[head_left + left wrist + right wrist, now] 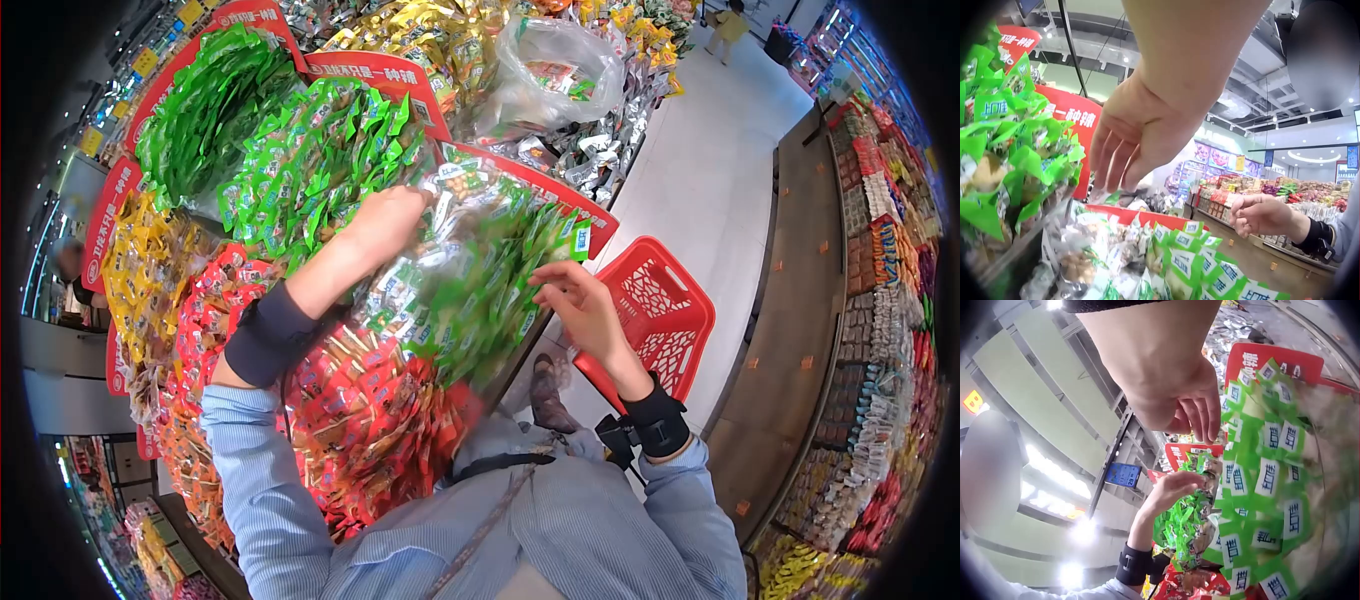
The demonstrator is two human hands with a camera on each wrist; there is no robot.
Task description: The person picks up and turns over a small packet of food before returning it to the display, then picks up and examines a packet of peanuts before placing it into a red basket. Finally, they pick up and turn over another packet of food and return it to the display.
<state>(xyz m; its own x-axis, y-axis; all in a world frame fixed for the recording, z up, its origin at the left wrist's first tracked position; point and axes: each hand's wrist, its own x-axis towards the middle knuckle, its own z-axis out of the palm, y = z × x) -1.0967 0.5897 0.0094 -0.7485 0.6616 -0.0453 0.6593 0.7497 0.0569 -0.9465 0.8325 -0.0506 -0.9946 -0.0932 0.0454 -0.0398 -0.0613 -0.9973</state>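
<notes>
My left hand (392,218) is over the back left of a heap of small green-and-white snack packets (470,285). In the left wrist view its fingers (1110,159) hang loosely downward, and nothing shows between them. At the right side of the same heap is my right hand (582,312), its fingers loosely bent and holding nothing visible. The right wrist view has those fingers (1200,415) just above the packets' edge. Clear wrappers with pale contents (1085,259) lie at the heap's left part.
Red packets (370,420) fill the bin nearest my body; more green packets (320,150) lie beyond my left hand. A red basket (690,290) stands right of the display. Red sign boards (375,75) edge the bins. A clear plastic bag (510,65) lies at the back.
</notes>
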